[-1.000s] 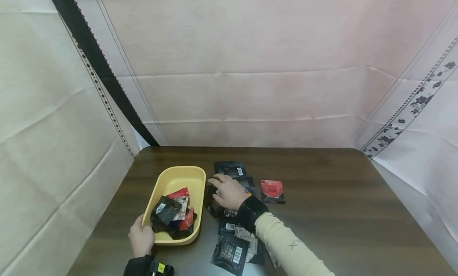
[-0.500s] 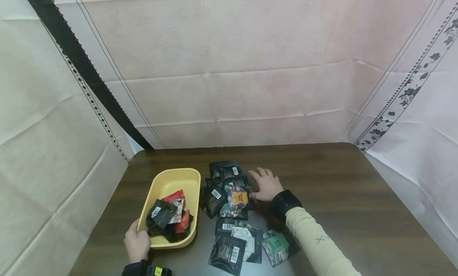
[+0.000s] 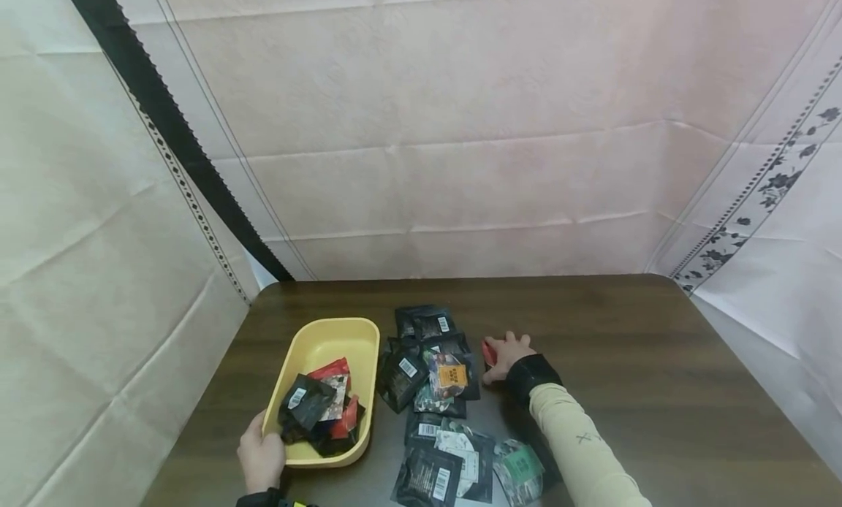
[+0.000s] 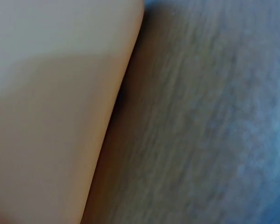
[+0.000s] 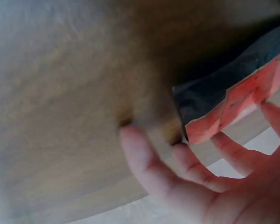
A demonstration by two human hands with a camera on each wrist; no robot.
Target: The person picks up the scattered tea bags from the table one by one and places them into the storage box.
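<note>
Your left hand [image 3: 261,458] grips the near left corner of the yellow tray [image 3: 327,337], fingers curled over its rim. Your left wrist view is blurred; it shows only the tray's outer wall [image 4: 51,112] against the table [image 4: 200,121]. The tray stands on the left part of the dark wooden table [image 3: 625,361] and holds a small heap of packets [image 3: 319,405], black ones and red ones mixed, bunched toward its near end.

Just beside the tray's right wall lies a loose pile [image 3: 427,361] of mostly black packets, several with white barcode labels, one with an orange label [image 3: 451,376] on top. Nearer to you, a second cluster [image 3: 454,463] overlaps: black packets and one with a green label [image 3: 520,467] close to your right sleeve [image 3: 579,456].

To the right of the pile, your right hand [image 3: 506,355] rests on the table with fingers curled round a red packet [image 3: 488,352], of which only an edge shows from the head view. Your right wrist view shows it better: the red packet [image 5: 238,98], red on one face and dark on the other, is tilted up off the table [image 5: 74,84], pinched between your fingers [image 5: 233,156]. It sits near the middle of the table, apart from the tray and just right of the black pile.
</note>
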